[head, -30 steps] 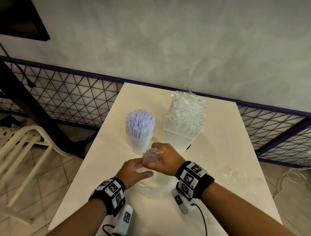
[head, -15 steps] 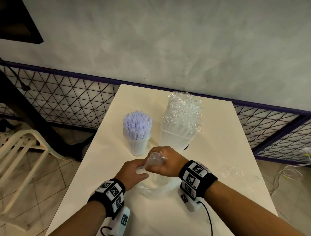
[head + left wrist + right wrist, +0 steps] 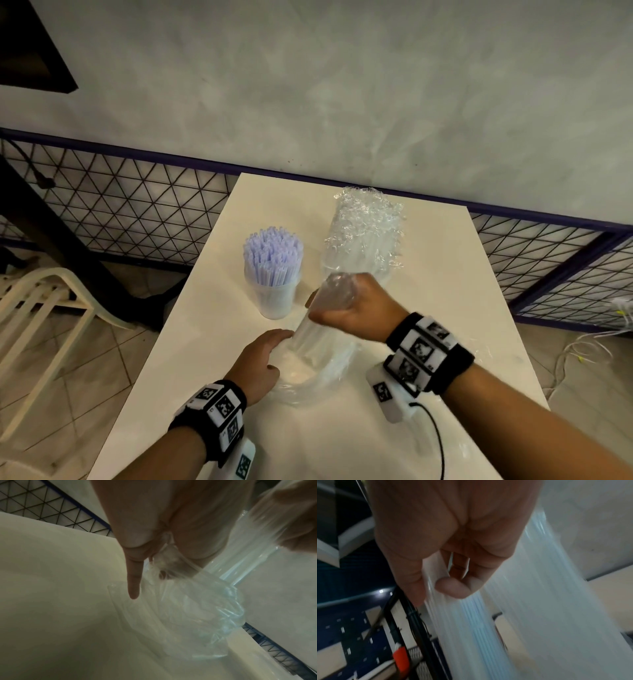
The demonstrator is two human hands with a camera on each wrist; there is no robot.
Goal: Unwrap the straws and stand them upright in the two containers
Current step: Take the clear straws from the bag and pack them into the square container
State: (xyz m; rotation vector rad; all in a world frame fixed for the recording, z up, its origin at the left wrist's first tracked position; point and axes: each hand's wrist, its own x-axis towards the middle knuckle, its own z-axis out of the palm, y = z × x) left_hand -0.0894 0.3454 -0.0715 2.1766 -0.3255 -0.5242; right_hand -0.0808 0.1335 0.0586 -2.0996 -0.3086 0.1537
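Note:
On the white table (image 3: 445, 274) stand two containers. The left cup (image 3: 278, 303) is full of upright pale purple straws (image 3: 272, 251). Right of it, a taller container holds clear straws with crinkled tops (image 3: 366, 229). My right hand (image 3: 342, 301) (image 3: 445, 574) grips a bundle of clear straws (image 3: 317, 337) (image 3: 488, 622), tilted and lifted in front of the containers. The bundle's lower end is still inside a clear plastic wrapper (image 3: 308, 380) (image 3: 188, 608). My left hand (image 3: 279, 342) (image 3: 154, 547) pinches that wrapper low over the table, with the index finger (image 3: 133, 585) stretched out.
A loose piece of clear film (image 3: 479, 349) lies on the table's right side. A black mesh fence (image 3: 137, 212) and a grey wall run behind the table. A white plastic chair (image 3: 44, 308) stands at the left, and cables (image 3: 599, 346) lie on the floor at the right.
My right hand has risen with the straw bundle, drawing it partway out of the wrapper. My left hand has stayed low on the wrapper, so the hands are now apart.

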